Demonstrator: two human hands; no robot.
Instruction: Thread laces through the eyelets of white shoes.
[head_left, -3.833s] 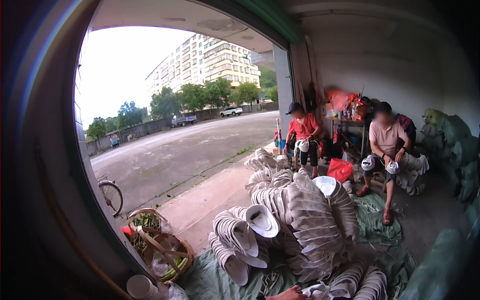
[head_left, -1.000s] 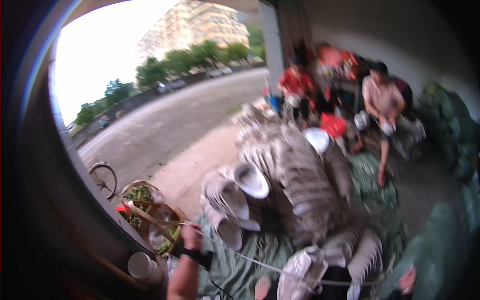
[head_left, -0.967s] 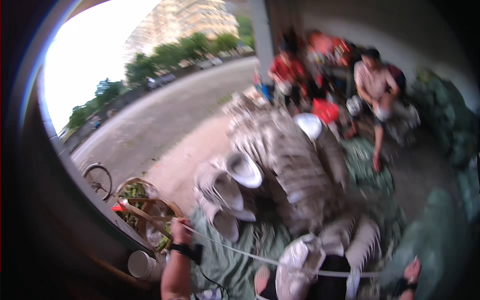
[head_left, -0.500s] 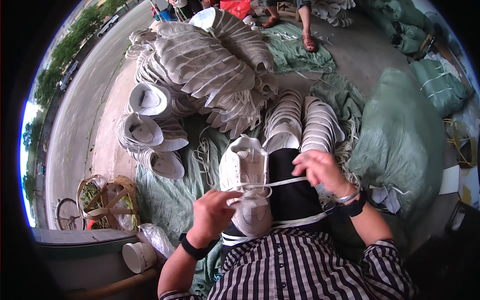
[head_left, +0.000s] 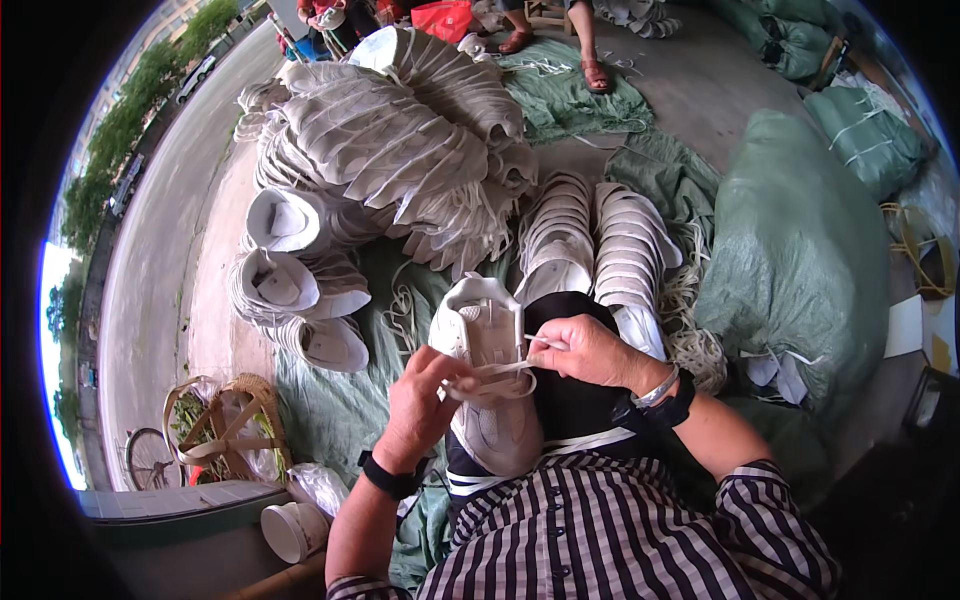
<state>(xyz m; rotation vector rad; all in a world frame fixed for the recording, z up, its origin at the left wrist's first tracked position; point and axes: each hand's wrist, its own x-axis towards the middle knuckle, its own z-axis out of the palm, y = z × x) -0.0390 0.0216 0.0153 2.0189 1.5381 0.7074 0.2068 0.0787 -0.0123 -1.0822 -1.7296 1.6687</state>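
A white shoe upper lies on my left thigh, its collar opening pointing away from me. A white shoelace runs across its lacing area and makes a loop there. My left hand rests at the upper's left side, thumb and fingers pinched on the lace. On the other side my right hand is closed on a lace end, just above my dark trouser leg. White bands cross my thighs. The fingertips of the left hand are partly hidden behind its knuckles.
A large heap of stacked shoe uppers stands ahead, with shorter stacks nearer. Loose laces lie beside a big green sack at right. A woven basket and white bucket are at left. Other people sit at the far side.
My right hand has moved left and inward toward the upper, and the lace stretched between the hands is now shorter. My left hand has shifted slightly up. The view has tilted a little.
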